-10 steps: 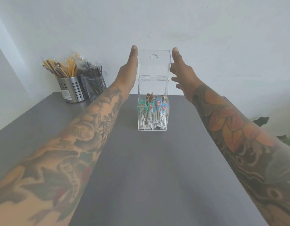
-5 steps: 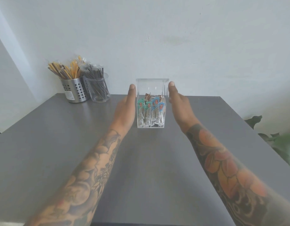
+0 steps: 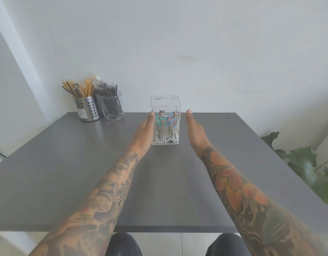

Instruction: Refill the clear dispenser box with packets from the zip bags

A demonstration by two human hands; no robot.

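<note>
Grey table [image 3: 67, 172] carries everything; all positions below are noted relative to the two hands held out over its middle. Between the hands stands the clear dispenser box [image 3: 165, 108], upright, lid down flat on top as far as the glare allows. Left hand [image 3: 143, 133]: fingers straight, palm turned inward, lying against or just beside the box's left wall; contact cannot be confirmed. Right hand [image 3: 195, 132]: fingers straight, palm inward, apart from the right wall with table showing in the gap. Neither hand has hold of anything. Far to the left of the left hand, at the table's back edge, a perforated steel cup [image 3: 88, 109] and a clear cup [image 3: 112, 108] stand touching, both filled with wrapped sticks. Beyond the right hand, off the table, a green plant [image 3: 310, 169]. Inside the box, packets [image 3: 166, 129] with teal and blue tops stand on end, reaching roughly halfway up the box; a divider seems to split the floor. No zip bags in view. Judgement: refill not started or not visibly advanced. Box is partly stocked with room above; remaining work is fetching the bags, opening the lid and loading packets.
</note>
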